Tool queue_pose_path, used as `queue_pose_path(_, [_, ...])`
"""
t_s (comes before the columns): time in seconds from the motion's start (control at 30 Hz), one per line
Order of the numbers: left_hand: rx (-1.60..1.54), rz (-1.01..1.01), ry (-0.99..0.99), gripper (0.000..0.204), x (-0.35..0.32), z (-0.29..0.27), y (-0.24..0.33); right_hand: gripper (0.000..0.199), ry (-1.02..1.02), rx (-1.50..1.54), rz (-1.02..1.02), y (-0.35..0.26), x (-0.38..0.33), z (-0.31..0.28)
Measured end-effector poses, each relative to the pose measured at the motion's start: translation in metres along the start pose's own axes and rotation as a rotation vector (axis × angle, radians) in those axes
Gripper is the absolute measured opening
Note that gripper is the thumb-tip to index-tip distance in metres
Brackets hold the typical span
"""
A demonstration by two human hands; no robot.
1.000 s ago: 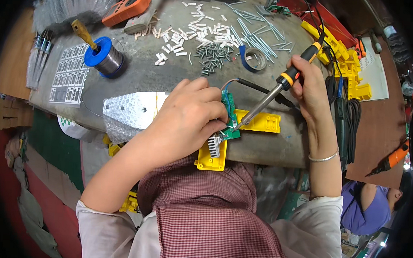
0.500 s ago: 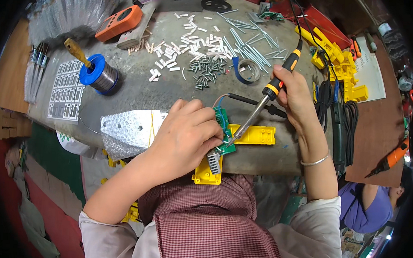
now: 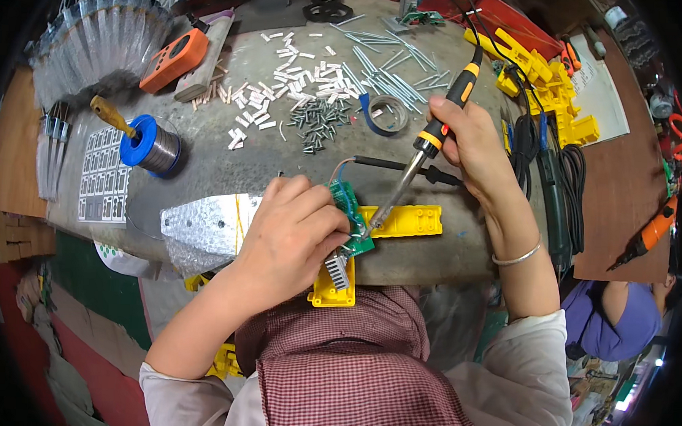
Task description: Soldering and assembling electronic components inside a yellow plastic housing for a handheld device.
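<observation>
My right hand (image 3: 470, 139) grips a soldering iron (image 3: 450, 103) with a black, yellow and orange handle. Its metal shaft slants down to the left, with the tip at the lower part of a green circuit board (image 3: 361, 243). On the board's left edge, my left hand (image 3: 291, 222) has its fingers pinched together; what they hold is hidden. A finned grey heat sink (image 3: 337, 272) sits just below the board. Beneath these lie yellow plastic housing pieces (image 3: 405, 220), one jutting right and one toward me. Thin wires rise from the board's top to a black cable (image 3: 381, 163).
A solder spool (image 3: 150, 145) stands at left, near an orange meter (image 3: 174, 59). Beyond my hands lie small white tubes (image 3: 286, 81), screws (image 3: 320, 121), long metal rods (image 3: 389, 74) and a tape roll (image 3: 387, 114). Yellow housings (image 3: 563, 101) and coiled cables (image 3: 574, 181) lie at right; bubble wrap (image 3: 195, 233) is beside my left forearm.
The whole scene has shifted slightly left in view. The iron's tip stays at the circuit board, and both hands keep nearly the same pose.
</observation>
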State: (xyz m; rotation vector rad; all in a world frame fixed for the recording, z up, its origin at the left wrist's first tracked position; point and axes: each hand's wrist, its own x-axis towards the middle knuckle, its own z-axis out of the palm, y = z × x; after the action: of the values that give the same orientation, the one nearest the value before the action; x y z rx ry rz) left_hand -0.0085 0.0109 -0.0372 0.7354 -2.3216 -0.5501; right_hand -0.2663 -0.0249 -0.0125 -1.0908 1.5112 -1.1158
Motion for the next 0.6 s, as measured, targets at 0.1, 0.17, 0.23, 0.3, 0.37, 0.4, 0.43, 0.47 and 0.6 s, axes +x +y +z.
queue_pose_path(0.1, [0.004, -0.009, 0.015, 0.017, -0.0007, -0.0011, 0.0002, 0.03, -0.022, 0.008, -0.015, 0.0007, 0.0038, 0.0006])
queue_pose_path(0.17, [0.008, -0.015, -0.002, 0.018, -0.0001, -0.001, 0.0007, 0.031, -0.02, 0.012, -0.004, -0.001, 0.0033, 0.0029])
queue_pose_path(0.23, [0.004, -0.017, -0.002, 0.018, 0.0002, -0.0011, 0.0014, 0.031, 0.016, 0.033, 0.027, -0.0016, 0.0029, 0.0062])
queue_pose_path(0.3, [0.001, -0.02, -0.001, 0.018, -0.0001, -0.0013, 0.0016, 0.031, -0.017, 0.022, 0.02, 0.0001, 0.004, 0.003])
queue_pose_path(0.37, [0.007, -0.015, 0.004, 0.018, -0.0011, -0.0015, 0.0013, 0.031, -0.052, 0.011, 0.013, 0.0001, 0.0042, 0.0032])
queue_pose_path(0.4, [0.008, -0.015, 0.005, 0.018, -0.0012, -0.0014, 0.001, 0.031, -0.022, 0.022, 0.015, -0.0001, 0.0029, 0.0038])
queue_pose_path(0.43, [0.004, -0.013, 0.007, 0.018, -0.0013, -0.0013, 0.0008, 0.031, 0.009, 0.033, 0.016, -0.0004, 0.0024, 0.0044])
queue_pose_path(0.47, [0.001, -0.012, 0.009, 0.018, -0.0013, -0.0014, 0.0006, 0.031, 0.008, 0.033, 0.016, -0.0004, 0.0029, 0.0044])
queue_pose_path(0.6, [0.004, -0.01, 0.007, 0.018, -0.0007, -0.0016, 0.0011, 0.031, -0.014, 0.039, 0.021, 0.0007, 0.0042, 0.006])
